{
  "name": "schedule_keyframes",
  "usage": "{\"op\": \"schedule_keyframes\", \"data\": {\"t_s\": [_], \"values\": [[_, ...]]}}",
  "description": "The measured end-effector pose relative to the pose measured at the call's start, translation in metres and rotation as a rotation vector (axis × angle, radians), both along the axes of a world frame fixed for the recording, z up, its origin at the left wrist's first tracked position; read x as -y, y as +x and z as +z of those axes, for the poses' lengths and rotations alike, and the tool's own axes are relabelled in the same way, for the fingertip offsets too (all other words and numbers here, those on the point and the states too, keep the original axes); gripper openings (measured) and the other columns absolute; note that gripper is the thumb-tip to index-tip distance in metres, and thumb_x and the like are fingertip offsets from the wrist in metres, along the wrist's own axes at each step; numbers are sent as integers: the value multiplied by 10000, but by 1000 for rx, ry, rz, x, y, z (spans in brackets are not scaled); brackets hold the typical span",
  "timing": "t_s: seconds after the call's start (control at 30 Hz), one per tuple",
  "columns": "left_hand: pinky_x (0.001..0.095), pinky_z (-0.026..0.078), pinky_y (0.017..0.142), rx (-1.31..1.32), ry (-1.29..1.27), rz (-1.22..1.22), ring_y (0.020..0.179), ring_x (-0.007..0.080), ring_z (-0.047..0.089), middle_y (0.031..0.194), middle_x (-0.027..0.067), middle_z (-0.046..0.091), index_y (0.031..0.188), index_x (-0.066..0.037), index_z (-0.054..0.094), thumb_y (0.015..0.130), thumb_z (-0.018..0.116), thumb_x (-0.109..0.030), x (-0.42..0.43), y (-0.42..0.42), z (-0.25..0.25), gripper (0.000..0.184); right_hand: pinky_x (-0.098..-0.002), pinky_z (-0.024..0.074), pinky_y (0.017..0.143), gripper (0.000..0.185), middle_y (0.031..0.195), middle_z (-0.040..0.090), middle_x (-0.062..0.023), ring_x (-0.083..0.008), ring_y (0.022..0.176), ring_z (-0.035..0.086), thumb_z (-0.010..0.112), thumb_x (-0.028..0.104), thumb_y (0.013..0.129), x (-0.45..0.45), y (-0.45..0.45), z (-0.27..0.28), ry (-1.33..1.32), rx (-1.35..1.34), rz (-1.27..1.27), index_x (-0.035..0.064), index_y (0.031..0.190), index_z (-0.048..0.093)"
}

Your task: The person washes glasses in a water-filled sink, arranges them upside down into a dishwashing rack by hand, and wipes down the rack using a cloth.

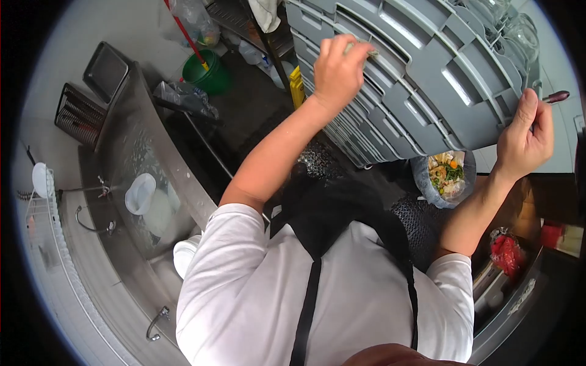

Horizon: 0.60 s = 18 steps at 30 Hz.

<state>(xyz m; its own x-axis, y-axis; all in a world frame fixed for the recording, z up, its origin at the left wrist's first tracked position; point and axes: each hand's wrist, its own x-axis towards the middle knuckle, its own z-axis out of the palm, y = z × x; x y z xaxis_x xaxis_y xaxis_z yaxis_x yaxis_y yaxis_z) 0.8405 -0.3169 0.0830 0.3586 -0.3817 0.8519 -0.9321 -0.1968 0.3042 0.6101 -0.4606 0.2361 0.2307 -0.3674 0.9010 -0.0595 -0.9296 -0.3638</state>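
Tall stacked grey dishwasher racks (427,85) stand in front of me, with upturned clear glasses (522,36) in the top one. My left hand (339,70) is closed against the side of the stack, near a slot. A small shiny bit shows between its thumb and fingers, too small to name. At the right corner of the top rack, my right hand (528,134) is closed round a slim thing with a dark red rounded end (557,97). Its other part is hidden by the fingers and the rack.
On my left runs a steel sink (189,186) with a white bowl (140,194) and several taps. A green bucket (207,73) stands at the back. A lined bin of food scraps (447,177) is below the racks; a red bag (506,253) lies at right.
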Motion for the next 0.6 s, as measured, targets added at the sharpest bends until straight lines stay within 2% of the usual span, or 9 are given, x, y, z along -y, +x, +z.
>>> {"op": "schedule_keyframes", "data": {"t_s": [0.17,0.27,0.3,0.4,0.47,0.5,0.6], "values": [[406,486,785,-122,-20,-120,923,343,553,1008,164,593,1036,-65,677,814,633,-18,5,-41,6,232,-179,345,592,265,685,538,43,-30,661,430,662,116,979,-2,3,0,21,48,-36,-16,756,603],[388,525,753,-241,-31,-203,896,299,578,1000,90,603,1038,-103,684,786,694,-41,6,-63,6,259,-191,314,571,306,669,498,50,-36,644,392,654,119,984,-4,3,1,52,56,-44,-8,721,565],[382,526,749,-217,-19,-201,888,293,580,998,81,605,1032,-107,690,783,702,-45,3,-56,6,256,-190,317,586,336,689,489,35,-45,656,389,619,157,1012,-2,2,-1,44,40,-68,-14,731,552],[374,527,742,-158,-5,-162,872,282,586,995,66,611,1014,-116,707,776,718,-54,-6,-31,6,247,-192,327,597,335,694,508,24,-48,658,399,614,160,1014,-3,3,-2,55,51,-98,-18,737,551],[380,525,743,-128,-35,-97,871,280,588,997,68,615,1003,-118,717,773,720,-55,-12,-1,7,239,-194,317,586,313,686,492,35,-48,651,387,629,131,1001,-1,3,-3,55,67,-52,-9,735,542],[390,520,756,-121,-38,-147,887,293,599,1005,90,625,1001,-95,717,812,702,-63,-16,9,6,193,-195,311,580,304,682,484,41,-48,647,381,637,117,995,0,2,-3,55,77,-32,-5,735,537],[402,514,785,-381,-213,-36,910,330,604,1008,130,628,1020,-65,703,856,677,-85,-24,43,-23,167,-194,312,589,288,699,489,36,-50,662,385,634,110,995,0,1,-5,70,83,-10,-6,751,535]]}}
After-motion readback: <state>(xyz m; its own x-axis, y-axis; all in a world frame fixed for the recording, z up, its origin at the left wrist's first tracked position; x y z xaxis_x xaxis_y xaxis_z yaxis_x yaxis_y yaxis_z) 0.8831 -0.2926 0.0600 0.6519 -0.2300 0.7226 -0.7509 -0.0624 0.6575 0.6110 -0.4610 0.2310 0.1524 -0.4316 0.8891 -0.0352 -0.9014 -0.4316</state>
